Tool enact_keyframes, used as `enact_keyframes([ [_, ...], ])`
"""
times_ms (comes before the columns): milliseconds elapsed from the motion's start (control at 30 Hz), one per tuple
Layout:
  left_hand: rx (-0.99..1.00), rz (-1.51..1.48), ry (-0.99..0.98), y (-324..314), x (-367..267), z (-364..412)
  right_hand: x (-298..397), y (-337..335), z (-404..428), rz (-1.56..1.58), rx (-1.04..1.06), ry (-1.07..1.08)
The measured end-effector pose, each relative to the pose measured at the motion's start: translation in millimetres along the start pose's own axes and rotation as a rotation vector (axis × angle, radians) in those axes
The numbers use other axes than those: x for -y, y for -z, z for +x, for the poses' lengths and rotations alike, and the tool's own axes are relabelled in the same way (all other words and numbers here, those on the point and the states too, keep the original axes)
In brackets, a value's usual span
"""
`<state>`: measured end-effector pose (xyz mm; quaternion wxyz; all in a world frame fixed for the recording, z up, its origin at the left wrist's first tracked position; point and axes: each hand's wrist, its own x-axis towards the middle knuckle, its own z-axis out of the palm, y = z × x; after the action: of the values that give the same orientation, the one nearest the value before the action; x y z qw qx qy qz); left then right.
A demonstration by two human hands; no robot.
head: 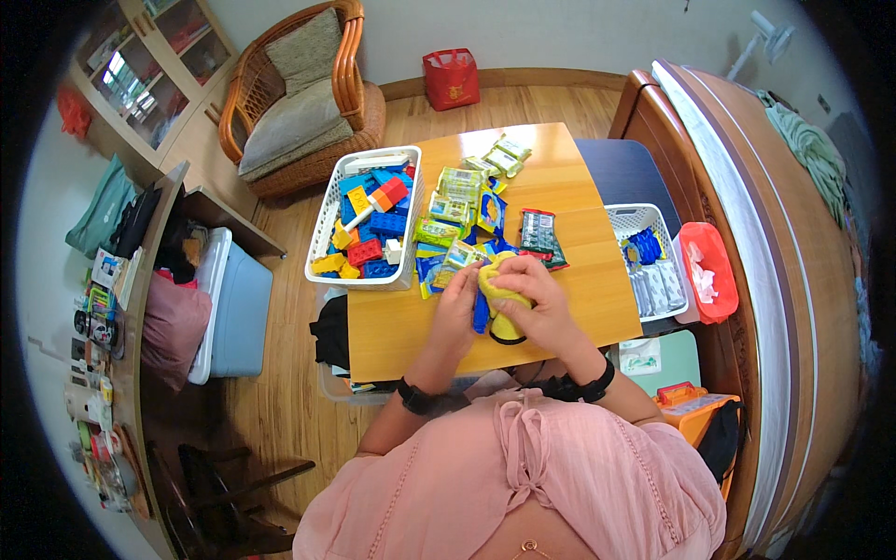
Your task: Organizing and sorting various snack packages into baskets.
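Over the near part of the wooden table, my left hand grips a narrow blue piece, seemingly a toy brick; my fingers hide its upper end. A bunched yellow cloth with a dark edge is gripped in my right hand, right beside the blue piece. Just beyond both hands lie small wrapped packets: green ones, blue-and-yellow ones and dark green-and-red ones. To the left, a white plastic basket holds colourful toy building bricks.
At the table's right stand a white basket of packets and a red plastic bin with crumpled tissue. An orange case sits at lower right. A rattan armchair and red bag are beyond; a blue storage box stands left.
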<state>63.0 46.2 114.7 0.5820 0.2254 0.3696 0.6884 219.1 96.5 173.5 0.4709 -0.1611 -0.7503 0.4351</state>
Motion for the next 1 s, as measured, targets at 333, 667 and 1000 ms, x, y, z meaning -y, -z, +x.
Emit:
enact_keyframes([
  [333,0.027,-0.175,0.081,-7.9,-10.6,-7.6,-22.5,0.4,6.7,-0.192,-0.209,-0.14],
  [667,0.029,-0.239,0.0,-5.1,-28.5,-3.4,-7.6,-5.0,-5.6,-0.28,0.23,0.135],
  [1000,0.041,-0.323,0.034,7.2,-30.9,-8.5,-15.3,8.5,-0.4,-0.446,0.058,-0.02],
])
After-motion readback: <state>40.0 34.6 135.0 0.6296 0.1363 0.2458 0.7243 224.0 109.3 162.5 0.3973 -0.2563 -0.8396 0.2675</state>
